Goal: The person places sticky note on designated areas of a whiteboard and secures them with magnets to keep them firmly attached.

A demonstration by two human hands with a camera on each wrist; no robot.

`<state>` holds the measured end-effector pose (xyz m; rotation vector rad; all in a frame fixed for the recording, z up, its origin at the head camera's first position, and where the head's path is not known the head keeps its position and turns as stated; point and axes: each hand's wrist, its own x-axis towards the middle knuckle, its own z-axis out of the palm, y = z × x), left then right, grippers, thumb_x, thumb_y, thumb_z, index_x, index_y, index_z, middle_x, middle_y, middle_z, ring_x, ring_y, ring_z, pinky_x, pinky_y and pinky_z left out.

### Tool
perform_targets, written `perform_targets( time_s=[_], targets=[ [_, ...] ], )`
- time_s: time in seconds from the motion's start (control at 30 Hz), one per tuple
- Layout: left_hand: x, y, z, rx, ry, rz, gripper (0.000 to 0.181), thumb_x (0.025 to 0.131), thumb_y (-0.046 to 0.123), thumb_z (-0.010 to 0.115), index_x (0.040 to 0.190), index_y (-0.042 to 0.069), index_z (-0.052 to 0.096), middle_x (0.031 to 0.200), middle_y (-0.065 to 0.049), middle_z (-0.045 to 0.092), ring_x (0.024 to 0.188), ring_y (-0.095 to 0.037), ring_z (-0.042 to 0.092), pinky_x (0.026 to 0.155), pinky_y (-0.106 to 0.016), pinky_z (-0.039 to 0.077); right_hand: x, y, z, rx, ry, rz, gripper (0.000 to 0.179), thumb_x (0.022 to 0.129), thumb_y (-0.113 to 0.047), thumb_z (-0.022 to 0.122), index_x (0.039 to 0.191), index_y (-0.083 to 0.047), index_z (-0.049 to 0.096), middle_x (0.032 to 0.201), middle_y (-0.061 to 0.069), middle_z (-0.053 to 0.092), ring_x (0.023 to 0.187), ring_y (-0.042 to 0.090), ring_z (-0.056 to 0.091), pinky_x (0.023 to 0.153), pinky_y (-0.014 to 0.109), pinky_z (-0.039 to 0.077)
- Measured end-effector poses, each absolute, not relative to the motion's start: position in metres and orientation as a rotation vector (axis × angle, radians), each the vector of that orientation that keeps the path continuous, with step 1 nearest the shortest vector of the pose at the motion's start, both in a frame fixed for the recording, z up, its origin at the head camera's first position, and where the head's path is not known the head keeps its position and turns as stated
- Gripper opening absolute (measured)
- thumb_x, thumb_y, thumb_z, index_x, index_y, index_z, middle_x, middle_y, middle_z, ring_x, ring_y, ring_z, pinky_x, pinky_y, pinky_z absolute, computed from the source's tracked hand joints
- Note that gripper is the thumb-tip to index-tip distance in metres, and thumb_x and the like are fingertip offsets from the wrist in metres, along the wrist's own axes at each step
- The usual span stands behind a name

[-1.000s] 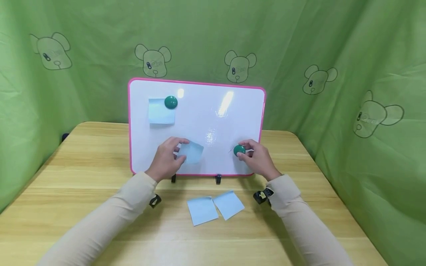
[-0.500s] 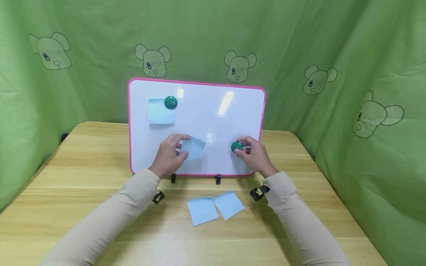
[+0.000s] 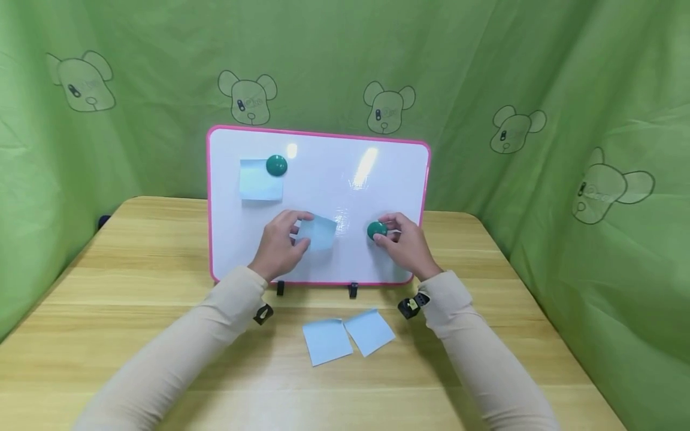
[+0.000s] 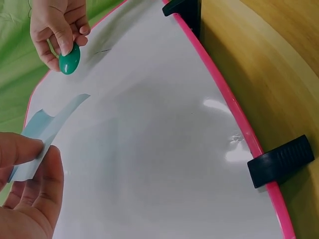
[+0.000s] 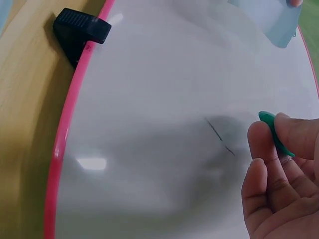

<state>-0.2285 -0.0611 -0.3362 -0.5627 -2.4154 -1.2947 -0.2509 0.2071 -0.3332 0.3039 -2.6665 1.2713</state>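
Note:
My left hand [image 3: 281, 244] pinches a light blue sticky note [image 3: 321, 232] by its left side, in front of the whiteboard [image 3: 345, 173]. In the left wrist view this sticky note [image 4: 47, 132] bends and stands off the board. My right hand [image 3: 406, 244] pinches a round green magnet [image 3: 377, 230] between thumb and fingers, to the right of the note. The right wrist view shows that magnet [image 5: 274, 130] edge-on, apart from the board surface. Another blue note [image 3: 260, 184] hangs at the board's upper left, with a second green magnet [image 3: 277, 165] over its top right corner.
Two more blue notes [image 3: 327, 342] lie side by side on the wooden table [image 3: 162, 359] in front of the board. Black feet [image 3: 353, 290] hold up the board's pink-framed lower edge. A green curtain [image 3: 323, 60] surrounds the table.
Both hands have risen in front of the board and come closer together, the left moving right with the note, the right moving left with the magnet.

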Motion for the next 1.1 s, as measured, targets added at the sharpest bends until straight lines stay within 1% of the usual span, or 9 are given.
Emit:
perform_targets(
  time_s=[0.23,0.43,0.67,0.9,1.1],
  targets=[
    [-0.234,-0.057,-0.336,-0.532,-2.41,-1.296,0.037,0.083,-0.003,0.067,0.119,0.005,0.06,0.117,-0.011,0.059,0.093,-0.026,0.061,0.077,-0.033,0.057,-0.255,0.202,-0.331,0.304,-2.654,1.284,0.033,0.09,-0.006,0.068,0.12,-0.003,0.056,0.107,0.015,0.064,0.09,0.026,0.064,0.08,0.038,0.056],
    [-0.239,-0.058,-0.334,-0.542,-2.375,-1.295,0.035,0.084,-0.003,0.066,0.118,0.004,0.06,0.117,-0.012,0.059,0.094,-0.027,0.061,0.077,-0.033,0.057,-0.26,0.197,-0.33,0.305,-2.64,1.261,0.033,0.089,-0.007,0.069,0.12,-0.004,0.056,0.104,0.014,0.065,0.089,0.024,0.064,0.078,0.037,0.055],
    [-0.242,-0.057,-0.333,-0.526,-2.366,-1.293,0.036,0.083,-0.003,0.067,0.118,0.003,0.06,0.118,-0.013,0.059,0.093,-0.027,0.061,0.078,-0.032,0.056,-0.263,0.189,-0.328,0.328,-2.619,1.282,0.031,0.089,-0.005,0.068,0.118,-0.003,0.056,0.102,0.014,0.065,0.087,0.024,0.066,0.076,0.036,0.056],
    [-0.246,-0.054,-0.33,-0.504,-2.344,-1.312,0.037,0.082,-0.005,0.066,0.118,0.002,0.059,0.119,-0.016,0.057,0.095,-0.03,0.06,0.078,-0.034,0.056,-0.266,0.186,-0.324,0.345,-2.595,1.278,0.031,0.089,-0.004,0.068,0.118,-0.004,0.057,0.104,0.015,0.063,0.089,0.025,0.065,0.077,0.036,0.056],
    [-0.251,-0.052,-0.328,-0.49,-2.346,-1.295,0.037,0.084,-0.003,0.067,0.119,0.003,0.058,0.12,-0.014,0.057,0.095,-0.028,0.06,0.08,-0.034,0.056,-0.27,0.182,-0.32,0.341,-2.579,1.271,0.031,0.091,-0.005,0.066,0.12,-0.006,0.056,0.11,0.015,0.061,0.093,0.027,0.065,0.081,0.038,0.056]
  ],
)
